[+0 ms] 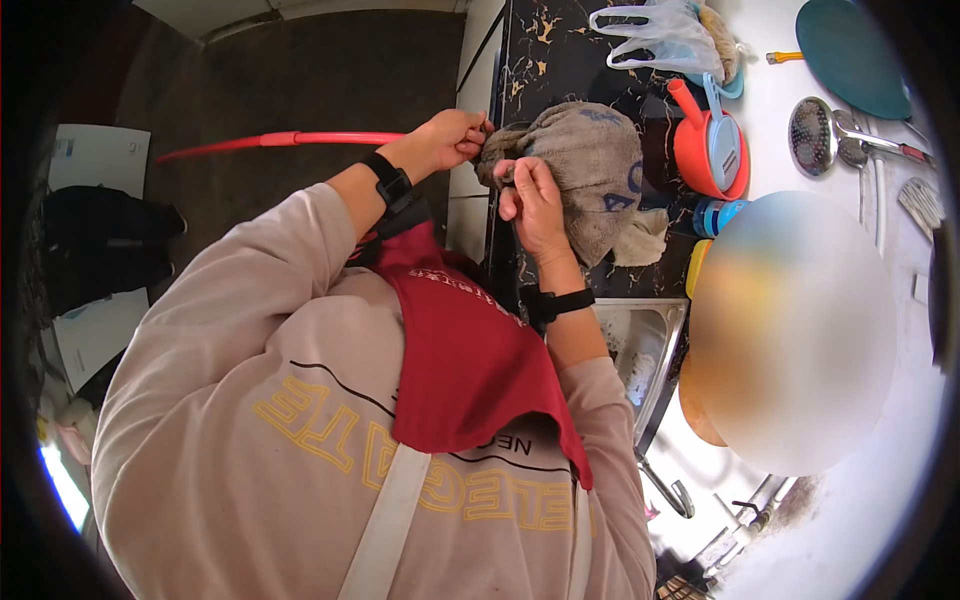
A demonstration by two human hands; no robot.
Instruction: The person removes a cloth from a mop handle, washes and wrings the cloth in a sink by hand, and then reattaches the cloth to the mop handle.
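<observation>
A grey-brown towel [595, 165] with dark blue markings lies bunched and bulging on the black counter. Whether anything is under or inside it is hidden. Its gathered end lies at the counter's near edge, between my hands. My left hand [455, 140] is closed, with its fingertips pinching at that end. Just beside it, my right hand [535, 203] grips another fold of the towel between thumb and fingers. A paler cloth [641, 239] shows next to the towel's lower right side.
Behind the towel stand a red pot [690, 155] with a light blue strainer [724, 150] and a clear plastic bag [660, 35]. A steel sink [676, 345] is to the right. Ladles [812, 138] hang on the wall. A red pole [330, 138] extends at left.
</observation>
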